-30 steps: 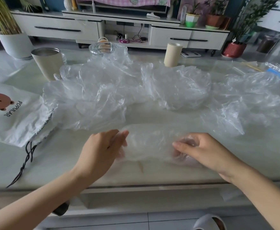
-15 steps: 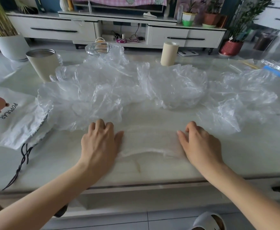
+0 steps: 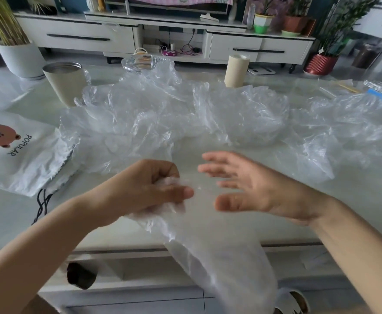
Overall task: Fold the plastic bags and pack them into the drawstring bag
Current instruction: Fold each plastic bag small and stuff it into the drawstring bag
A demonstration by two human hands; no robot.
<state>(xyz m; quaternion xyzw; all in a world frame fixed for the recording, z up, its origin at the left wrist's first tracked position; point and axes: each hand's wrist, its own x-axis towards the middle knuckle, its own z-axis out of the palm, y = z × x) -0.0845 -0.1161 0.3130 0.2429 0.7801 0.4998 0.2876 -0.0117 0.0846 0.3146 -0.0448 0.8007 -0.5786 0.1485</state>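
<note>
— Which one is being handled?
— A long clear plastic bag (image 3: 219, 257), low in the middle of the frame. The left hand (image 3: 153, 189) has fingers and thumb curled round its upper end. The rest hangs down past the near edge of the pale table (image 3: 321, 211), toward the bottom of the frame.
— And the right hand?
— The right hand (image 3: 249, 184) is just right of the left, palm turned toward it, fingers straight and spread, gripping nothing. It is a little blurred.
— The drawstring bag?
— The white drawstring bag (image 3: 22, 159) lies flat at the left edge of the frame. It is printed with a brown bear and the word POPULAR, and its black cord (image 3: 41, 205) trails toward the table's near edge.
— What else?
— A heap of crumpled clear plastic bags (image 3: 163, 118) runs across the middle of the table, its left end touching the drawstring bag. Behind it stand a beige tumbler (image 3: 65, 82) at upper left and a beige roll (image 3: 236, 70) at upper centre
</note>
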